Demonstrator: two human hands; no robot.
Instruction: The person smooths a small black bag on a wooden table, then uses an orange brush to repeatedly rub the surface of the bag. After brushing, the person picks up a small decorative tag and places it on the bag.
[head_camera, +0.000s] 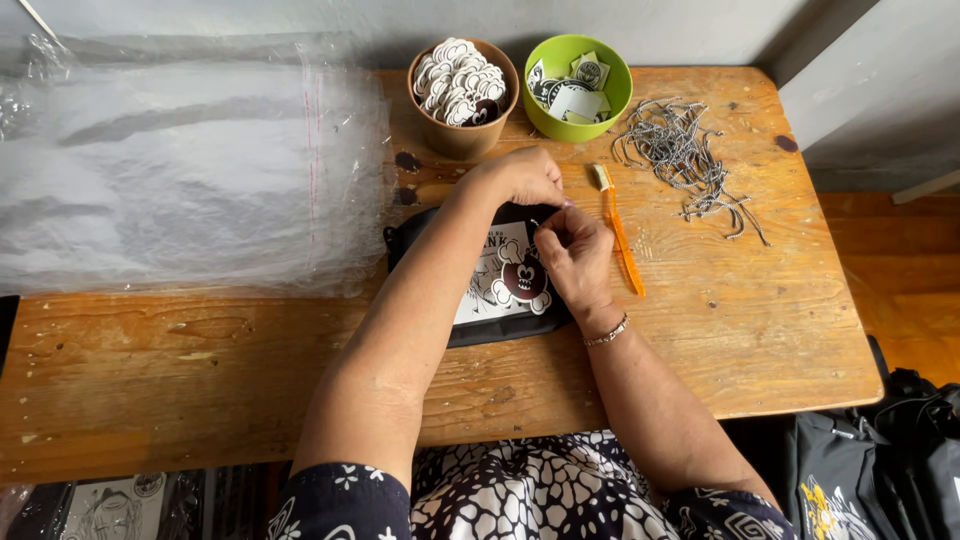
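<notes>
Black printed pouch (500, 285) lies flat at table (200, 350) centre, long axis left-right. Left hand (522, 176) rests on its far edge, fingers curled together. Right hand (572, 255) pinches something tiny; orange toothbrush (620, 235) just right.

The worn wooden table (760, 330) bears plastic bags (180, 170), two bowls (462, 135), cords (690, 160), perhaps a toothbrush (620, 230).

We see a worn, scratched wooden table (760, 330), matt and stained. Glossy clear plastic bags (180, 170) lie at upper left. The black pouch (500, 275) at centre looks like matt cloth, the green bowl (578, 85) smooth plastic, the brown cup (462, 95) matt paper.
</notes>
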